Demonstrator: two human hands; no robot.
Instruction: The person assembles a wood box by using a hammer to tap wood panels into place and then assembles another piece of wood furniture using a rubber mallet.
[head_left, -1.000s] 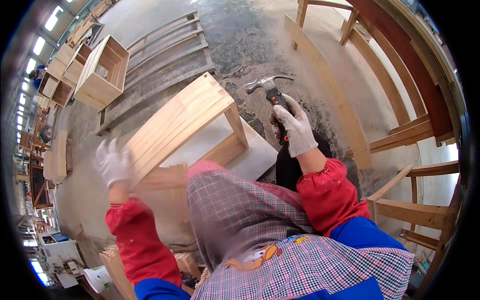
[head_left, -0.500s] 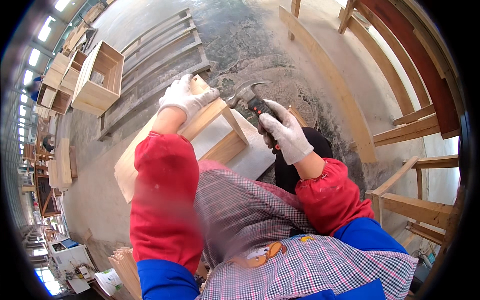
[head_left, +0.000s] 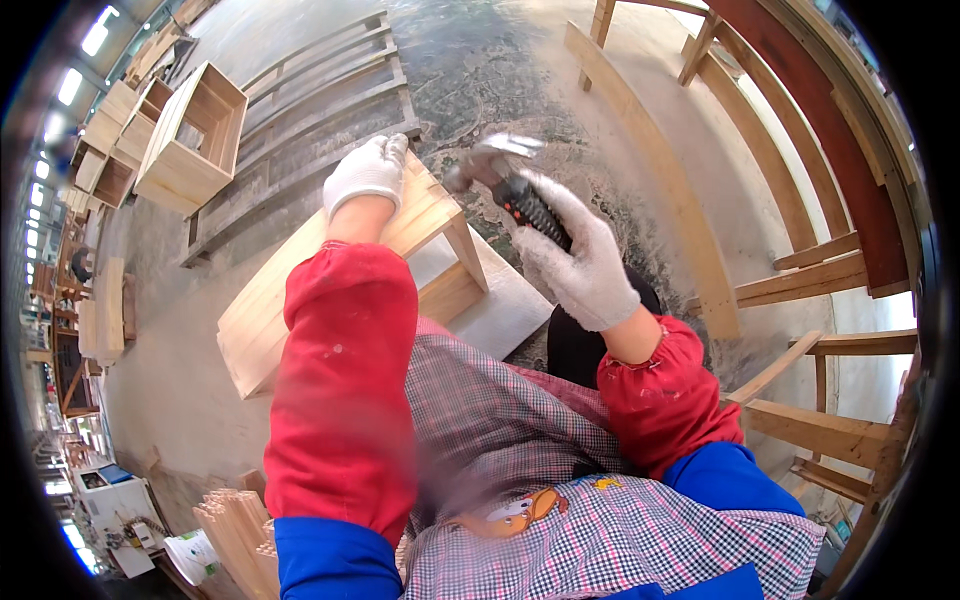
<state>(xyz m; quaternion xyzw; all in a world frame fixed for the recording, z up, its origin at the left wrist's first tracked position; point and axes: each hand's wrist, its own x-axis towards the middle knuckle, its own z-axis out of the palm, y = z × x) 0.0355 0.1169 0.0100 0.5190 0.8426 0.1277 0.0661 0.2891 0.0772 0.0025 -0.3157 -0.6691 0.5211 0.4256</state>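
A pale wooden box [head_left: 300, 300] lies on its side in front of me, its open frame end toward the right. Under it is a white sheet [head_left: 515, 315]. My left hand [head_left: 367, 180], in a white glove, is closed over the box's far edge, with its fingertips partly hidden. In my gloved right hand [head_left: 587, 268] is a claw hammer [head_left: 535, 212] with a black and red handle, gripped by that handle. The hammer's head, smeared by motion, is raised to the right of the box's far corner, apart from the wood.
A slatted wooden pallet [head_left: 330, 120] lies beyond the box. Another open wooden box [head_left: 195, 140] stands at the far left. Wooden frames [head_left: 800, 420] and a long plank [head_left: 665, 170] line the right side. Bundled wood strips [head_left: 235, 535] stand at the lower left.
My left hand has moved from the box's corner to farther along its far edge, its fingers drawn together. My right hand has lifted the hammer slightly, and its grip has shifted.
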